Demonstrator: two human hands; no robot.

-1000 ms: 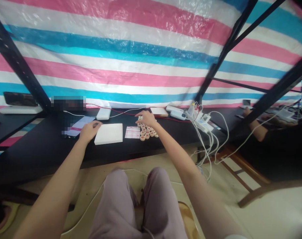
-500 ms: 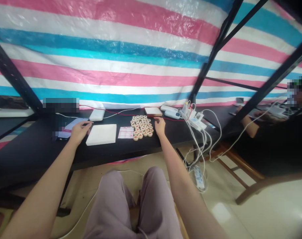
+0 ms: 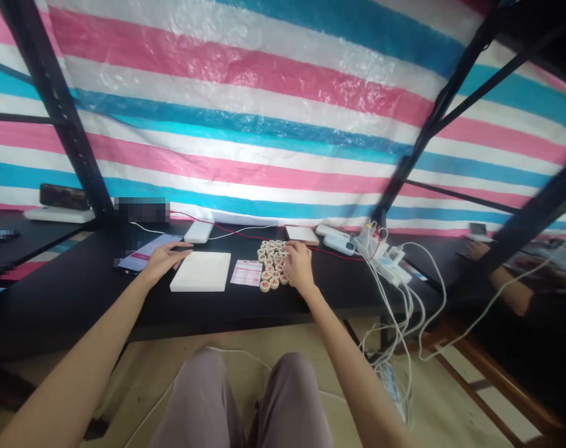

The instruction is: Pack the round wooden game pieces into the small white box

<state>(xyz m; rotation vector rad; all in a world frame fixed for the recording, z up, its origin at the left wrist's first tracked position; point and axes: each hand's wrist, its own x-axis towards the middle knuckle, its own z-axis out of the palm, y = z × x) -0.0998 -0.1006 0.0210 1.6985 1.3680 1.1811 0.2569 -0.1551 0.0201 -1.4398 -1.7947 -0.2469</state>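
A cluster of round wooden xiangqi pieces [image 3: 269, 262] with red and dark characters lies on the black table. Over the right side of the cluster, my right hand [image 3: 298, 264] has its fingers curled and drawn together, covering some of the pieces. Something small and whitish shows at its fingertips, too small to make out. My left hand [image 3: 164, 261] rests beside the upper left corner of a square white box [image 3: 201, 272], thumb and fingers apart and nothing held. Between the box and the pieces lies a white sheet of paper with pink print [image 3: 246, 273].
Behind my left hand lies a phone [image 3: 145, 254] with its screen lit. A white power bank [image 3: 199, 232], a small flat box [image 3: 301, 234] and a pale blue phone [image 3: 339, 244] stand further back. Tangled white cables [image 3: 395, 292] hang at the right. A co-worker's arm [image 3: 511, 289] shows further right.
My right hand has moved from beside the pieces to the left, over their right side. My left hand stays near the white box. The camera view has shifted.
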